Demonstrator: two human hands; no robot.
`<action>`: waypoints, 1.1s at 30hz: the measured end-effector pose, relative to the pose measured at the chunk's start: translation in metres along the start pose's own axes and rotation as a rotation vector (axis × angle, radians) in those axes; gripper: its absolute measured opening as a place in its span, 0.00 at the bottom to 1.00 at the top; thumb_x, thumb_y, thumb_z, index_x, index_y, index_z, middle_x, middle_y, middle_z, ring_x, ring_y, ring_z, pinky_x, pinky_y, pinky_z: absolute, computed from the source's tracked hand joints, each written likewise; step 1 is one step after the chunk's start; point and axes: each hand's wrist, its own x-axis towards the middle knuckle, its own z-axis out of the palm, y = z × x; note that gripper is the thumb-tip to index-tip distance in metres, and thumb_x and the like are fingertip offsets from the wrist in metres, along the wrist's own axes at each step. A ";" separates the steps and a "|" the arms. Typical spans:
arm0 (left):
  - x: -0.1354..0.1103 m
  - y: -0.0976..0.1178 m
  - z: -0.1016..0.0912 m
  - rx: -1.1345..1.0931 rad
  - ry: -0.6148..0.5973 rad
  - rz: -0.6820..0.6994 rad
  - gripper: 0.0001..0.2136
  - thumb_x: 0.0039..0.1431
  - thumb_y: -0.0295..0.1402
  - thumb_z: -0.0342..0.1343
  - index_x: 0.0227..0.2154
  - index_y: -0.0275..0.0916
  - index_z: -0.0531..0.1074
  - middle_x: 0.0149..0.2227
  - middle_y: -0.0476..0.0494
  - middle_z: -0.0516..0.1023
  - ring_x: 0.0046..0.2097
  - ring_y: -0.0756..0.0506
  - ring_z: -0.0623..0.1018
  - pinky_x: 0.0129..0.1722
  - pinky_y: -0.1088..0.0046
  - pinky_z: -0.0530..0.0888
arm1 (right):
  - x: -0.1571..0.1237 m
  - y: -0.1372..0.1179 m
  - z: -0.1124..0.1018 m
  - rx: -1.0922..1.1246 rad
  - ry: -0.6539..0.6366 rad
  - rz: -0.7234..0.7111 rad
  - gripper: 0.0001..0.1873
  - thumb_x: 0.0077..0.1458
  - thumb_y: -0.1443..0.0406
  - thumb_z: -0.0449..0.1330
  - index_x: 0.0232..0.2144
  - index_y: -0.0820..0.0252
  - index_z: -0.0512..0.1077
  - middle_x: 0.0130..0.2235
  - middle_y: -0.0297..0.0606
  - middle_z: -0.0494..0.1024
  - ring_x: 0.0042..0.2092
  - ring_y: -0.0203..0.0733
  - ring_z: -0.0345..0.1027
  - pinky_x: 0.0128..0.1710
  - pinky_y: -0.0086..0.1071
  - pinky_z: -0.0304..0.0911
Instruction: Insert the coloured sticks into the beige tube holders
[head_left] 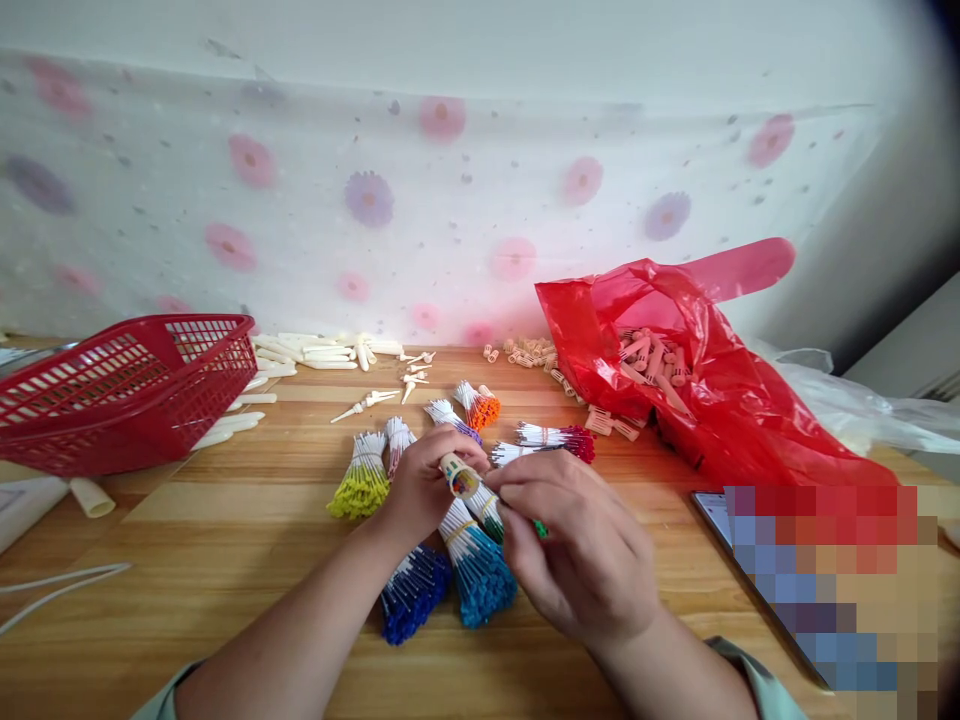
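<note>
Left hand (pixel 420 490) grips cream tube (pixel 459 476) at its 2 o'clock; right hand (pixel 581 555) pinches thin refills (pixel 487 508) at its 10 o'clock

A home piecework corner: a wooden table (pixel 225 520) against a wall hung with flowered cloth (pixel 375 200), strewn with banded bundles of coloured-tipped sticks (pixel 360 480), a red basket (pixel 127 390), a red plastic bag (pixel 720 400) of small parts

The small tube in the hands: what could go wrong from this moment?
1. The tube is held only at the fingertips of the left hand, while the right hand works at its open end. It might slip, and the coloured sticks inside might spill.
2. The blue bundle and the light blue bundle lie directly below, so dropped sticks could mix with them.
</note>
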 end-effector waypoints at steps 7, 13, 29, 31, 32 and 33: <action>-0.001 -0.009 -0.008 0.138 -0.039 0.129 0.21 0.60 0.49 0.49 0.48 0.39 0.67 0.42 0.40 0.70 0.45 0.42 0.70 0.45 0.66 0.67 | -0.008 0.021 0.012 -0.093 0.030 0.215 0.09 0.52 0.74 0.59 0.35 0.56 0.71 0.34 0.38 0.72 0.36 0.39 0.67 0.35 0.35 0.66; -0.001 -0.012 -0.009 0.311 -0.021 0.177 0.22 0.63 0.48 0.42 0.49 0.37 0.68 0.42 0.38 0.69 0.46 0.41 0.69 0.44 0.66 0.68 | -0.002 0.025 0.006 -0.055 0.032 0.292 0.07 0.49 0.75 0.60 0.27 0.58 0.72 0.31 0.35 0.66 0.34 0.36 0.63 0.31 0.30 0.61; -0.001 -0.007 -0.008 0.640 -0.011 0.270 0.17 0.66 0.41 0.40 0.45 0.36 0.68 0.37 0.38 0.75 0.39 0.40 0.72 0.39 0.63 0.67 | -0.008 0.038 0.011 0.095 0.041 0.614 0.06 0.53 0.68 0.59 0.25 0.58 0.73 0.31 0.36 0.68 0.36 0.39 0.64 0.36 0.32 0.61; -0.002 -0.008 -0.007 0.638 -0.009 0.245 0.17 0.66 0.40 0.39 0.46 0.37 0.68 0.39 0.38 0.74 0.41 0.39 0.71 0.41 0.62 0.67 | -0.011 0.039 0.014 0.174 0.048 0.673 0.06 0.53 0.66 0.59 0.26 0.58 0.74 0.32 0.36 0.69 0.37 0.39 0.64 0.38 0.33 0.61; -0.002 -0.008 -0.006 0.641 -0.001 0.231 0.17 0.66 0.39 0.39 0.46 0.37 0.68 0.38 0.39 0.74 0.41 0.39 0.71 0.41 0.62 0.67 | -0.011 0.039 0.015 0.223 0.044 0.697 0.06 0.54 0.66 0.59 0.27 0.58 0.74 0.33 0.36 0.69 0.37 0.39 0.65 0.39 0.34 0.60; -0.002 -0.009 -0.006 0.642 0.006 0.220 0.16 0.66 0.39 0.39 0.45 0.38 0.69 0.38 0.39 0.74 0.41 0.39 0.71 0.41 0.62 0.67 | -0.011 0.039 0.015 0.270 0.034 0.714 0.06 0.54 0.66 0.59 0.28 0.58 0.75 0.34 0.36 0.69 0.37 0.39 0.65 0.40 0.34 0.60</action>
